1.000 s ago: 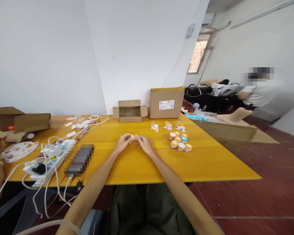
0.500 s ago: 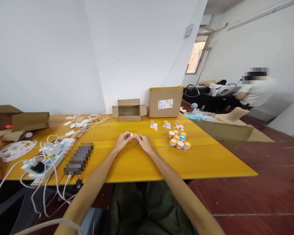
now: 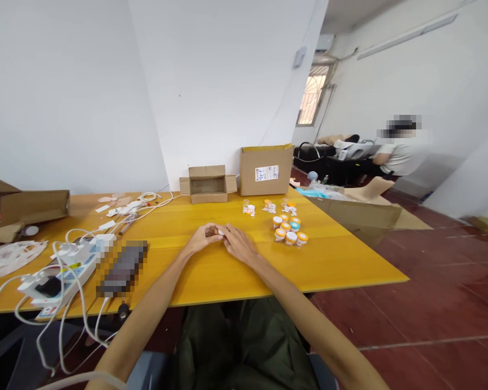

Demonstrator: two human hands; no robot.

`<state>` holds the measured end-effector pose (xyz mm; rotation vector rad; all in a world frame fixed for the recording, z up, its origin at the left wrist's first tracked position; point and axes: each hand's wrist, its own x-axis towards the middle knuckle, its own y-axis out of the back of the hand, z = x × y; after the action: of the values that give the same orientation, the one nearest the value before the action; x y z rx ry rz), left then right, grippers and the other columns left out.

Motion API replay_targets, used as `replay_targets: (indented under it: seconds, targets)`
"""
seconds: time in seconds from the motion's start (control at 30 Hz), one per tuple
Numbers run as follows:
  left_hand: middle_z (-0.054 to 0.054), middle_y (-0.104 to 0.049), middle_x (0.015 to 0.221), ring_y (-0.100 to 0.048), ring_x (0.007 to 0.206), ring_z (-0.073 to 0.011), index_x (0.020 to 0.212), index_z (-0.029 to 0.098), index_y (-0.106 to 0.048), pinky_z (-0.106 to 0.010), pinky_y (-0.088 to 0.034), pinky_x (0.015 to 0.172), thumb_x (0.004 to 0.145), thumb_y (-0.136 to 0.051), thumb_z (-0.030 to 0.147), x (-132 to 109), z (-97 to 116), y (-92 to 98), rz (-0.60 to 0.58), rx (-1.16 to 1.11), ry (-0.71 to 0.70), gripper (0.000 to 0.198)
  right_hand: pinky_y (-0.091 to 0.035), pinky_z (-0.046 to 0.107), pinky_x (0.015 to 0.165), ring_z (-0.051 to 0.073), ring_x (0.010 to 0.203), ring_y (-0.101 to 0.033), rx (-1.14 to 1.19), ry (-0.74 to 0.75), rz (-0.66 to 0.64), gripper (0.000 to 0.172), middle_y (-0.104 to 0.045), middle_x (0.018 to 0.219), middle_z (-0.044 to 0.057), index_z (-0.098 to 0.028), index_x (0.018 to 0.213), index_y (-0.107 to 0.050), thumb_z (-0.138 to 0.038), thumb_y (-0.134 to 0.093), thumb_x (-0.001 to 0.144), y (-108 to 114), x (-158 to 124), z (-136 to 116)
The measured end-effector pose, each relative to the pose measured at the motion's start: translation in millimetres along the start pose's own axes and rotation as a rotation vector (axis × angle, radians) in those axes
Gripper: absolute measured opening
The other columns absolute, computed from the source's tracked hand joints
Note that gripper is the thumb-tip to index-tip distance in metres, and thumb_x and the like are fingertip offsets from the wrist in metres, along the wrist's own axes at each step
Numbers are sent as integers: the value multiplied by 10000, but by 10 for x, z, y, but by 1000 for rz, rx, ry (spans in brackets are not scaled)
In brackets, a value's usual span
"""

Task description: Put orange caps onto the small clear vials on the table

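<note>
My left hand [image 3: 200,240] and my right hand [image 3: 241,245] meet over the middle of the table. Between their fingertips is a small jar [image 3: 220,232], mostly hidden; only a white bit of it shows. The left thumb and fingers curl round it from the left, while the right fingers lie bent over it from the other side. To the right stand several small clear jars [image 3: 291,238] with orange, white and teal lids, close together. Behind them lie three little groups of loose white pieces [image 3: 271,208] with lids and a clear cup [image 3: 245,202].
An open small carton [image 3: 208,187] and a taller cardboard box [image 3: 265,172] stand against the wall. On the left are a power strip [image 3: 71,271] with tangled white cables, a phone [image 3: 123,268] and another open carton [image 3: 34,207]. A person [image 3: 402,151] sits at the far right.
The view has swung slightly right. My right fingers have moved over the jar, and its orange-and-white lid, visible before, is now mostly covered.
</note>
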<state>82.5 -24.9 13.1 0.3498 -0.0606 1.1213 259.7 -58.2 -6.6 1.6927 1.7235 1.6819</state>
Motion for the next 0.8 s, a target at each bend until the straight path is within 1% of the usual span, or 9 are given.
replay_targets:
  seconds: [0.07, 0.17, 0.23, 0.3, 0.4, 0.5, 0.6, 0.67, 0.8]
  targets:
    - [-32, -687, 855, -632, 809, -173, 947, 178, -684, -310, -495, 814, 676, -795, 441, 2, 19, -2, 18, 3, -7, 394, -462, 367, 885, 236, 949, -608, -73, 2, 15, 398, -670, 1055, 81, -278, 1257, -595, -183, -497, 883, 74, -76, 51]
    - [-41, -697, 881, -639, 857, -190, 918, 183, -692, -312, -492, 835, 702, -768, 459, 13, 43, -2, 57, 23, -25, 359, -426, 396, 910, 259, 966, -586, -209, 20, 39, 274, -673, 1010, 109, -236, 1148, -636, -238, -507, 907, 248, -194, 198]
    - [-43, -702, 880, -639, 862, -197, 884, 182, -698, -315, -492, 835, 719, -744, 475, 15, 56, -3, 62, 49, -35, 340, -402, 420, 934, 277, 1002, -570, -324, 34, 40, 228, -669, 1056, 134, -217, 1089, -648, -272, -528, 902, 387, -259, 327]
    - [-40, -704, 862, -635, 836, -196, 861, 181, -703, -316, -493, 814, 739, -715, 490, 10, 72, -5, 61, 97, -33, 333, -361, 456, 987, 307, 1111, -533, -448, 32, 60, 204, -644, 1171, 154, -212, 1037, -651, -310, -543, 894, 520, -303, 463]
    - [-31, -708, 839, -624, 790, -186, 850, 182, -711, -312, -490, 780, 777, -667, 492, -8, 103, -10, 62, 197, -17, 322, -285, 492, 1064, 335, 1283, -434, -633, -24, 82, 213, -561, 1358, 155, -207, 1022, -650, -329, -546, 881, 669, -331, 654]
    - [-27, -714, 830, -619, 766, -179, 840, 187, -718, -306, -486, 762, 802, -636, 488, -24, 131, -19, 54, 272, -16, 314, -238, 543, 1094, 358, 1324, -403, -736, -81, 77, 237, -519, 1422, 155, -206, 1026, -658, -330, -544, 860, 735, -328, 814]
    - [-28, -720, 838, -627, 786, -184, 823, 193, -718, -307, -487, 776, 810, -624, 489, -28, 145, -30, 43, 302, -31, 311, -199, 607, 1102, 391, 1320, -403, -763, -136, 61, 323, -507, 1439, 157, -212, 1093, -663, -376, -550, 839, 739, -313, 933]
    - [-30, -725, 855, -636, 813, -189, 819, 197, -717, -311, -490, 798, 815, -619, 487, -27, 143, -34, 37, 305, -39, 307, -181, 653, 1094, 420, 1330, -382, -760, -175, 48, 402, -497, 1454, 149, -237, 1164, -654, -440, -549, 832, 731, -304, 982]
    - [-34, -733, 886, -648, 849, -194, 832, 196, -718, -318, -494, 834, 827, -610, 481, -22, 121, -33, 27, 311, -42, 305, -201, 720, 1050, 468, 1341, -352, -735, -288, 7, 504, -495, 1458, 144, -282, 1244, -631, -554, -526, 833, 721, -289, 1006]
